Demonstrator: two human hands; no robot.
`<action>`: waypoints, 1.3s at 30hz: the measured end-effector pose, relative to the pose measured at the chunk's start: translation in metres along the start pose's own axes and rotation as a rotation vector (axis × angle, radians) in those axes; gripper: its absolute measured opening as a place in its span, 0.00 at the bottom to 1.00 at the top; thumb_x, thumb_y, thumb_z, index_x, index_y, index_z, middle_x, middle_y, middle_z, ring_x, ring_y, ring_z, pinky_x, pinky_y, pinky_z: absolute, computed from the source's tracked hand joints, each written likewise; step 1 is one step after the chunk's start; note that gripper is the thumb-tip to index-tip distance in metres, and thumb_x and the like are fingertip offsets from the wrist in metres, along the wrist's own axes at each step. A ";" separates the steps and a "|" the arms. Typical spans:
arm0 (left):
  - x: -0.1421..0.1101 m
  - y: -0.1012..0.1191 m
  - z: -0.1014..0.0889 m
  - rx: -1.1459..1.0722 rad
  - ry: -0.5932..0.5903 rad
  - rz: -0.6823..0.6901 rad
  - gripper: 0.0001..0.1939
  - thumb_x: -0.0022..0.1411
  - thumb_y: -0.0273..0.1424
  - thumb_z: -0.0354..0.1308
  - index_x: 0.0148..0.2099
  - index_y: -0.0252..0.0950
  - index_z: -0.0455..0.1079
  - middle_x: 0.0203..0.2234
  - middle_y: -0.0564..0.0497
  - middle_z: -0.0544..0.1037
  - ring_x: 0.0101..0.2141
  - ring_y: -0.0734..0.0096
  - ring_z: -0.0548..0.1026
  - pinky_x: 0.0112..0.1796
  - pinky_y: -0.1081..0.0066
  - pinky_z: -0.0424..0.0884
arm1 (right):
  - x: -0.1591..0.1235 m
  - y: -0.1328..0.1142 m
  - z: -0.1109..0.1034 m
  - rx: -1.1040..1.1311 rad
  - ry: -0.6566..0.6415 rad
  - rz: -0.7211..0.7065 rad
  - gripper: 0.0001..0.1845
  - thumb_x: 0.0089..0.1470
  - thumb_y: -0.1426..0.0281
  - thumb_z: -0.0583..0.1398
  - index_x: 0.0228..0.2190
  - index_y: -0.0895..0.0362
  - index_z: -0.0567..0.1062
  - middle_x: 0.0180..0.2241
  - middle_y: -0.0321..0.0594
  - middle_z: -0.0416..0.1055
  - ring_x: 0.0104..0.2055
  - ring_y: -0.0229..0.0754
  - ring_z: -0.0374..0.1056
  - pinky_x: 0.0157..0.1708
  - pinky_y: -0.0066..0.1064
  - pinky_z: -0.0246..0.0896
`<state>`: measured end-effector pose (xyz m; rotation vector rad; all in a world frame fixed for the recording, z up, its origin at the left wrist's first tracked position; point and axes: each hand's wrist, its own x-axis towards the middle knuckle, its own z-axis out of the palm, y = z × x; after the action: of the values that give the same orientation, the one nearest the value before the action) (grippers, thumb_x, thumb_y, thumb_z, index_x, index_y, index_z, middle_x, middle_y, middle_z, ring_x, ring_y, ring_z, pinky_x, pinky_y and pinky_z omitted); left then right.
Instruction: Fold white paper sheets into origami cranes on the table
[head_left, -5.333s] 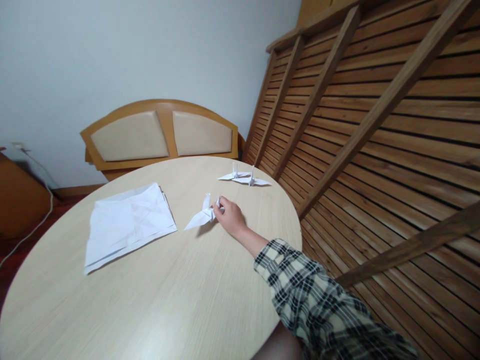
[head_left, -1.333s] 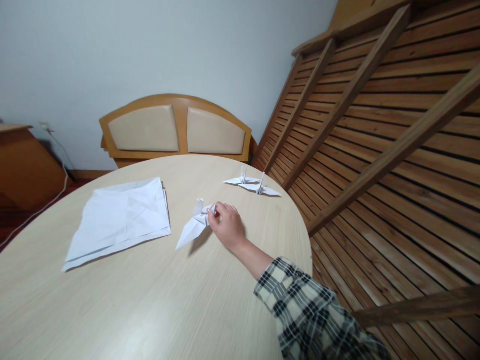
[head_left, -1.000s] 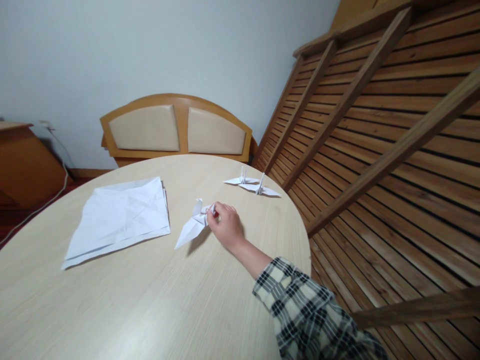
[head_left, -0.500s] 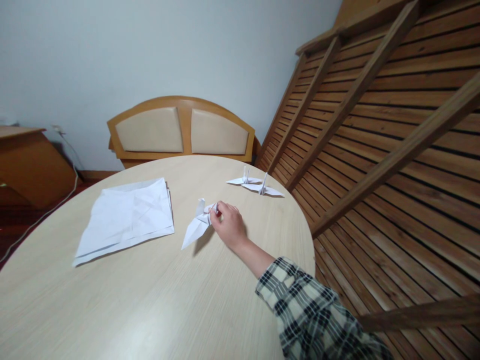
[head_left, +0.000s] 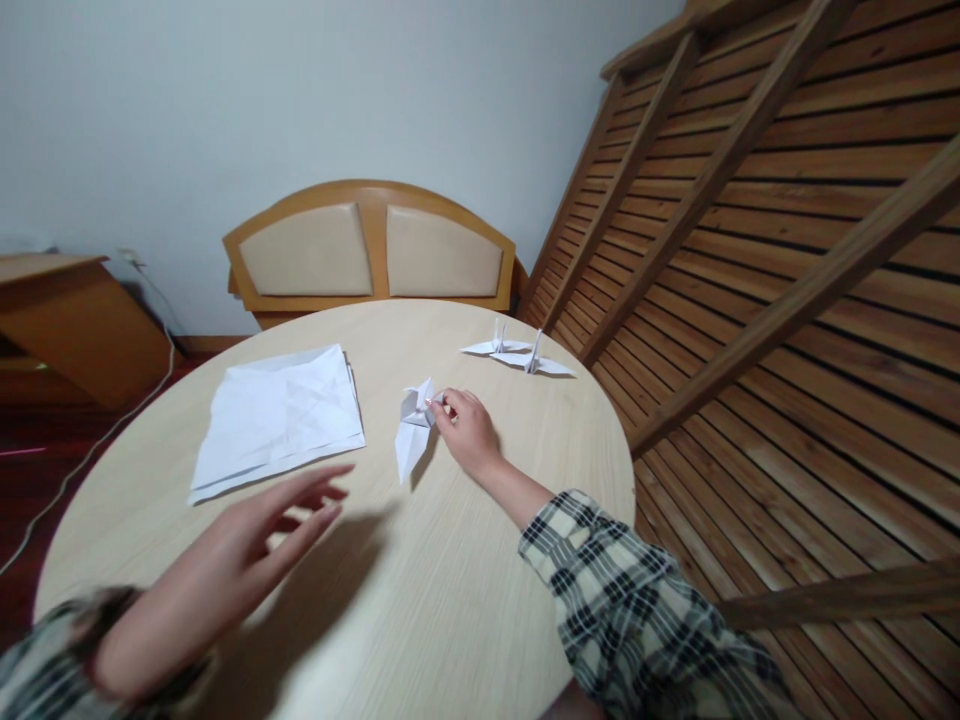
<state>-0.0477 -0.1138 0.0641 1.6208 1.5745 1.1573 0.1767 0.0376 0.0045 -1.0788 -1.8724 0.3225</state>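
Observation:
Between the thumb and fingers of my right hand is one end of a white paper crane, held over the middle of the table. Its wings are spread, one pointing toward me. My left hand hangs above the table at the lower left, fingers stretched out and apart, holding nothing. Two more folded cranes, a farther one and a nearer one, stand close together toward the back right. Left of the held crane lies a stack of white paper sheets with creases in the top one.
The round pale wooden table fills the foreground. A headboard with two padded panels stands behind it. Wooden slatted panels lean along the right side. On the left are a wooden desk and a white cable.
My left hand has come into view from the lower left. The crane in my right hand has turned, so its near wing points more straight toward me. The view has shifted slightly.

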 end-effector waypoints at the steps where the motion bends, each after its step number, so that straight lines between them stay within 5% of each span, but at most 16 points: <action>1: 0.018 0.000 0.012 0.027 0.006 0.009 0.30 0.45 0.40 0.70 0.52 0.46 0.71 0.30 0.50 0.79 0.29 0.59 0.77 0.30 0.64 0.74 | -0.001 0.000 0.000 0.012 0.001 -0.001 0.10 0.60 0.68 0.56 0.26 0.55 0.68 0.28 0.37 0.69 0.34 0.40 0.64 0.37 0.32 0.56; 5: 0.071 -0.008 0.057 -0.125 -0.076 -0.004 0.22 0.52 0.37 0.65 0.49 0.39 0.72 0.22 0.49 0.76 0.21 0.66 0.72 0.22 0.70 0.66 | -0.004 -0.003 -0.001 0.070 -0.005 -0.012 0.10 0.61 0.67 0.56 0.27 0.54 0.68 0.29 0.37 0.69 0.34 0.39 0.64 0.38 0.31 0.58; 10: 0.075 -0.028 0.082 -0.309 -0.123 -0.025 0.26 0.55 0.37 0.63 0.55 0.35 0.66 0.19 0.55 0.70 0.20 0.73 0.67 0.21 0.75 0.58 | -0.006 -0.006 0.001 0.156 0.012 0.005 0.13 0.60 0.67 0.56 0.24 0.55 0.66 0.28 0.36 0.65 0.32 0.37 0.63 0.35 0.29 0.58; 16: 0.077 -0.037 0.087 -0.553 -0.072 -0.115 0.31 0.53 0.36 0.64 0.57 0.37 0.59 0.24 0.56 0.74 0.22 0.76 0.68 0.22 0.77 0.61 | -0.006 -0.001 0.009 0.299 -0.026 0.047 0.03 0.56 0.69 0.61 0.32 0.55 0.73 0.32 0.37 0.68 0.33 0.36 0.65 0.37 0.30 0.63; 19: 0.081 -0.039 0.088 -0.615 -0.045 -0.124 0.29 0.52 0.34 0.65 0.54 0.38 0.59 0.28 0.54 0.76 0.25 0.75 0.70 0.24 0.77 0.64 | -0.007 0.002 0.014 0.374 -0.082 0.101 0.07 0.54 0.68 0.62 0.37 0.54 0.74 0.36 0.38 0.72 0.36 0.38 0.68 0.40 0.32 0.66; 27: 0.078 -0.032 0.086 -0.529 -0.014 -0.082 0.24 0.54 0.34 0.63 0.51 0.39 0.60 0.22 0.60 0.69 0.17 0.80 0.60 0.16 0.79 0.53 | -0.008 -0.005 0.016 0.462 -0.061 0.121 0.07 0.55 0.67 0.61 0.37 0.54 0.70 0.37 0.39 0.73 0.39 0.38 0.71 0.42 0.34 0.68; 34: 0.081 -0.036 0.088 -0.536 -0.001 -0.080 0.19 0.51 0.34 0.63 0.44 0.37 0.60 0.25 0.57 0.72 0.23 0.76 0.67 0.23 0.76 0.59 | -0.006 -0.002 0.016 0.796 -0.126 0.389 0.10 0.59 0.69 0.53 0.43 0.53 0.66 0.41 0.42 0.75 0.43 0.40 0.72 0.42 0.35 0.68; 39: 0.082 -0.035 0.087 -0.394 -0.042 -0.014 0.15 0.50 0.32 0.62 0.41 0.35 0.67 0.30 0.53 0.73 0.28 0.73 0.69 0.29 0.74 0.64 | -0.007 0.001 0.025 0.725 -0.202 0.361 0.17 0.57 0.55 0.57 0.32 0.57 0.73 0.33 0.40 0.75 0.35 0.41 0.70 0.37 0.33 0.67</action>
<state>0.0057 -0.0161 0.0091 1.3619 1.2339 1.3203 0.1582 0.0379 -0.0135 -0.8776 -1.5089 1.2492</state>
